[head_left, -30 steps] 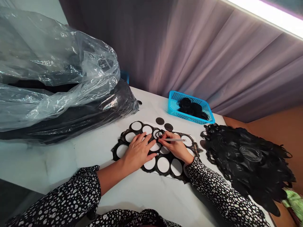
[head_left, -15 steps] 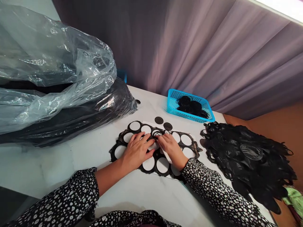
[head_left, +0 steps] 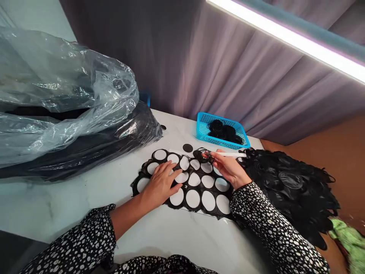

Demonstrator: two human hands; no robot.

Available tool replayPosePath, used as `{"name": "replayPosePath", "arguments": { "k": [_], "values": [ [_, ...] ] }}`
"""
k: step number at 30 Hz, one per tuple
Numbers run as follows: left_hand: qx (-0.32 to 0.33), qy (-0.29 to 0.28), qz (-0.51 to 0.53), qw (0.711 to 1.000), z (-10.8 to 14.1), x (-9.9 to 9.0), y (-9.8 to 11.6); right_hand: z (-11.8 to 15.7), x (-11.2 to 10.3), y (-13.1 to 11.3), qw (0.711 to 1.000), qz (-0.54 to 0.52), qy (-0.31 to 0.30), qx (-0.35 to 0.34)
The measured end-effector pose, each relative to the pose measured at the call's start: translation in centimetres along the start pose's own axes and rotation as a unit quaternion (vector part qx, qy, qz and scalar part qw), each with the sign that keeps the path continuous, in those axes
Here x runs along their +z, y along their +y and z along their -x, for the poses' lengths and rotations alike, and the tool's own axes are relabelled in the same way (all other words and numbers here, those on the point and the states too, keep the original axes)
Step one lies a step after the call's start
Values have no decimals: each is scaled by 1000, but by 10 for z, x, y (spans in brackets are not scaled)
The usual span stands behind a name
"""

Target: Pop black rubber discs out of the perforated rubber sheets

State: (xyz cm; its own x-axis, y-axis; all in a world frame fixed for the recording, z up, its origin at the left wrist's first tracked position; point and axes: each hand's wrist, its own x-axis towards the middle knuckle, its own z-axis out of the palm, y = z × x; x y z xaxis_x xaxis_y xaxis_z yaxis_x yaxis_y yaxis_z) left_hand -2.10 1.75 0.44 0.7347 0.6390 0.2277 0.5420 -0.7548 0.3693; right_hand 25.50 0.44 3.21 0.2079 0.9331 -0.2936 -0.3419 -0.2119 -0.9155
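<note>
A black sheet [head_left: 200, 187] with rows of round holes lies on the table, white showing through the holes. My left hand [head_left: 162, 182] rests flat on its left part with fingers spread. Over the sheet's upper right, my right hand [head_left: 229, 165] is closed round a thin white stick-like tool [head_left: 232, 154]. Thin black rings [head_left: 202, 154] hang in a loose bunch at its fingertips. A black disc [head_left: 187, 148] lies just beyond the sheet.
A blue basket [head_left: 199, 127] holding black rings stands at the back of the white table [head_left: 85, 201]. A pile of black pieces [head_left: 288, 190] covers the right side. Clear plastic [head_left: 114, 91] over black material fills the left. A bright lamp [head_left: 285, 36] hangs above.
My right hand has lifted and moved right, away from my left hand, and the rings and white tool now show clearly. My left hand stays on the sheet. The view has tilted upward.
</note>
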Motion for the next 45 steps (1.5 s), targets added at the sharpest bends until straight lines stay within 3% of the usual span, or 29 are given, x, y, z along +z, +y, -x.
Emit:
{"name": "replayPosePath", "arguments": {
  "k": [4, 9, 15, 18, 22, 29, 36, 39, 44, 45],
  "values": [
    [28, 29, -6, 999, 18, -6, 12, 22, 8, 8, 982, -175, 7, 74],
    [91, -26, -14, 995, 38, -5, 42, 48, -2, 14, 970, -230, -7, 72],
    [129, -55, -31, 990, 46, 6, 60, 75, 2, 27, 999, -4, -20, -41],
    [134, -51, -44, 989, 53, 9, 63, 91, 11, 41, 986, 146, -46, -71],
    [128, -24, -54, 990, 65, 13, 66, 112, 18, 59, 947, 298, -83, -88],
    [97, -19, -39, 994, 72, 20, 69, 125, 20, 72, 902, 388, -107, -155],
    [92, -12, -33, 995, 70, 22, 69, 124, 20, 71, 880, 423, -111, -185],
    [92, -5, -40, 995, 70, 24, 70, 127, 21, 78, 842, 477, -117, -221],
    [92, 12, -34, 995, 72, 26, 70, 129, 24, 91, 681, 628, -145, -347],
    [90, 12, -30, 995, 72, 27, 70, 126, 20, 88, 663, 640, -138, -363]
  ]
}}
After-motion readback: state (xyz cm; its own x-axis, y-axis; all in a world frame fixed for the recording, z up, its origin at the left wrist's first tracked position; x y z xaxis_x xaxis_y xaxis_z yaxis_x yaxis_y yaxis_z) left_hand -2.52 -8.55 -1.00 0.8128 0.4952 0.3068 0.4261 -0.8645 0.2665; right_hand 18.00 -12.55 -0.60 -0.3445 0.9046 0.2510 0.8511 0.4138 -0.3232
